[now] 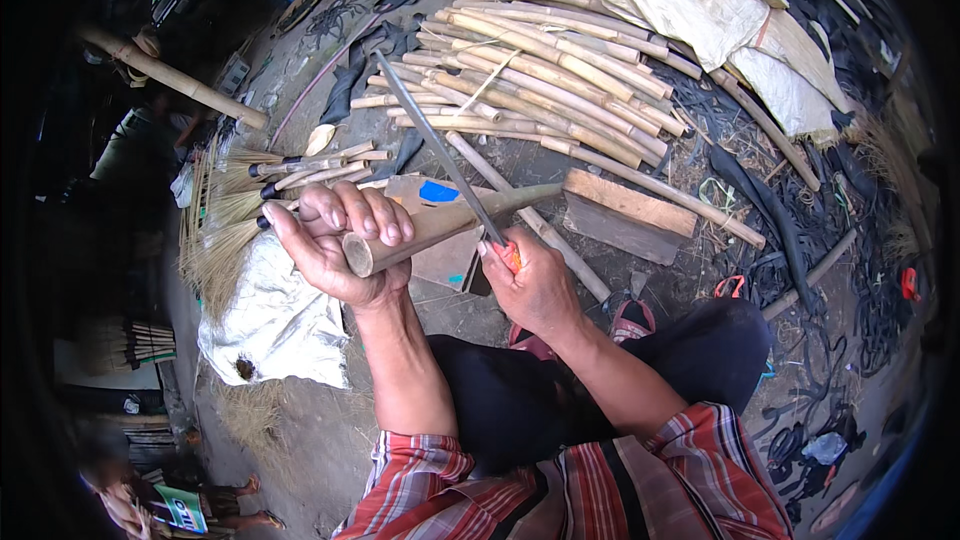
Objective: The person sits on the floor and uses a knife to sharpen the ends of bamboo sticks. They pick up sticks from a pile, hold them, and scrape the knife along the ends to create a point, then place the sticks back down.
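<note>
My left hand (345,235) is wrapped around a bamboo pole (440,227) near its thick cut end, which faces me. The pole points away to the right, its far tip reaching a wooden block (628,217). In my right hand (535,285) is the red-orange handle of a long-bladed knife (437,145). Its narrow dark blade slants up and to the left, and its lower part crosses in front of the pole. Whether the edge touches the bamboo, I cannot tell. Under the pole lies a flat board (445,265) with a blue patch.
A large pile of bamboo poles (560,60) covers the ground ahead, with pale sacking (730,30) at its right. Grass brooms (225,205) and a white sack (275,315) lie at the left. Black rubber strips (775,210) tangle on the right. Another person (130,500) is at lower left.
</note>
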### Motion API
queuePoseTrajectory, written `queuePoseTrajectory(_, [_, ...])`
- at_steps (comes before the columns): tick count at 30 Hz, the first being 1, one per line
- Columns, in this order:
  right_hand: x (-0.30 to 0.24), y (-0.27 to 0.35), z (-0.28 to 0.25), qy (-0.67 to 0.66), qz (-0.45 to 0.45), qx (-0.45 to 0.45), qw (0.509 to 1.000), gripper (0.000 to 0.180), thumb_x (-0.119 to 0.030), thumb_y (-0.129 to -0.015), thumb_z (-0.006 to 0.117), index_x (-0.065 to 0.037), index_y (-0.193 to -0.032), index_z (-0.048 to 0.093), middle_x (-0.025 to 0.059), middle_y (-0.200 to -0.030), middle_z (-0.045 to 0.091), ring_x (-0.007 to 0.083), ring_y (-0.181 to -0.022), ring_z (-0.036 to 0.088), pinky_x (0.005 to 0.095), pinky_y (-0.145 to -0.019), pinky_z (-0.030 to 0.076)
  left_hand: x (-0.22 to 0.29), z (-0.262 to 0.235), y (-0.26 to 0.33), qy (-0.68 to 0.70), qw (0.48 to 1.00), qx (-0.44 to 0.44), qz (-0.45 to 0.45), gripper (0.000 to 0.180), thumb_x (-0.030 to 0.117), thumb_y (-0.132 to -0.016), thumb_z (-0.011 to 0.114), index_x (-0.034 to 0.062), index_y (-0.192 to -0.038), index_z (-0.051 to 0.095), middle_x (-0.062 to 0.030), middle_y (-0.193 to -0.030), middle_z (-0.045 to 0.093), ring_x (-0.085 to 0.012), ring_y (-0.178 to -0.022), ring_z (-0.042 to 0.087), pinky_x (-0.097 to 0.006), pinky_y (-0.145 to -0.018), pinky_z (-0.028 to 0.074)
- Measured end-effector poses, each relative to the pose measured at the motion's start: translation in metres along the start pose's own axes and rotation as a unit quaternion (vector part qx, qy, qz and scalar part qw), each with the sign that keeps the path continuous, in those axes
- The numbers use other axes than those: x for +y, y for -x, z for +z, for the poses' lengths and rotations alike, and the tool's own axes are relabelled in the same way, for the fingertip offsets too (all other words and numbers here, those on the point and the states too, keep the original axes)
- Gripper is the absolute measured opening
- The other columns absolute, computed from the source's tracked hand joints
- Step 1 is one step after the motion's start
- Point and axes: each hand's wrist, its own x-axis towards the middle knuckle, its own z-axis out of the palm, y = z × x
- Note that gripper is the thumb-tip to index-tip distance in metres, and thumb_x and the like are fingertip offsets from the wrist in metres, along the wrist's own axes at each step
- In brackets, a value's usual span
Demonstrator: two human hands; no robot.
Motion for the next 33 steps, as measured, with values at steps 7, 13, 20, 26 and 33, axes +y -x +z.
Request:
queuePoseTrajectory(7, [-0.001, 0.006, 0.004, 0.034, -0.1, -0.034, 0.994, 0.022, -0.02, -0.095, 0.069, 0.001, -0.095, 0.061, 0.0238, -0.076, 0.066, 0.0464, -0.071, 0.067, 0.0482, -0.06, 0.052, -0.01, -0.011, 0.014, 0.023, 0.998, 0.041, 0.036, 0.064, 0.062, -0.107, 0.022, 0.006, -0.097, 0.051, -0.011, -0.068, 0.053, -0.0254, -0.049, 0.057, -0.04, -0.046, 0.053])
queuePoseTrajectory(13, [0.004, -0.001, -0.007, 0.084, 0.079, -0.006, 0.993, 0.026, -0.024, -0.097, 0.065, 0.002, -0.094, 0.06, 0.0261, -0.075, 0.066, 0.0468, -0.075, 0.068, 0.0514, -0.062, 0.051, -0.006, -0.01, 0.007, 0.034, 0.999, 0.0, 0.012, 0.064, 0.06, -0.108, 0.021, 0.0066, -0.09, 0.051, -0.01, -0.065, 0.052, -0.0253, -0.049, 0.058, -0.041, -0.044, 0.053])
queuePoseTrajectory(20, [0.018, 0.013, 0.002, 0.055, 0.06, -0.02, 0.996, 0.026, -0.023, -0.097, 0.065, 0.001, -0.094, 0.059, 0.0256, -0.073, 0.066, 0.047, -0.073, 0.068, 0.0527, -0.063, 0.052, -0.009, -0.021, 0.016, 0.08, 0.996, -0.029, -0.03, 0.065, 0.058, -0.109, 0.019, 0.0067, -0.084, 0.05, -0.0118, -0.065, 0.054, -0.0279, -0.049, 0.059, -0.043, -0.044, 0.053])
queuePoseTrajectory(26, [0.018, 0.016, -0.001, 0.052, -0.012, -0.032, 0.998, 0.026, -0.023, -0.097, 0.066, 0.003, -0.101, 0.063, 0.0257, -0.075, 0.066, 0.0455, -0.074, 0.068, 0.0496, -0.066, 0.052, -0.01, -0.018, 0.015, 0.057, 0.997, -0.012, -0.044, 0.061, 0.056, -0.109, 0.023, 0.0077, -0.081, 0.048, -0.009, -0.065, 0.051, -0.0239, -0.048, 0.056, -0.04, -0.045, 0.051])
queuePoseTrajectory(33, [0.077, 0.025, 0.013, 0.181, 0.13, 0.011, 0.975, 0.031, -0.03, -0.098, 0.062, 0.002, -0.095, 0.064, 0.0285, -0.084, 0.068, 0.0488, -0.085, 0.067, 0.0521, -0.071, 0.05, -0.001, -0.014, 0.018, 0.009, 0.992, 0.075, 0.103, 0.078, 0.078, -0.099, 0.023, 0.0061, -0.099, 0.054, -0.0087, -0.076, 0.053, -0.0226, -0.056, 0.057, -0.037, -0.051, 0.052])
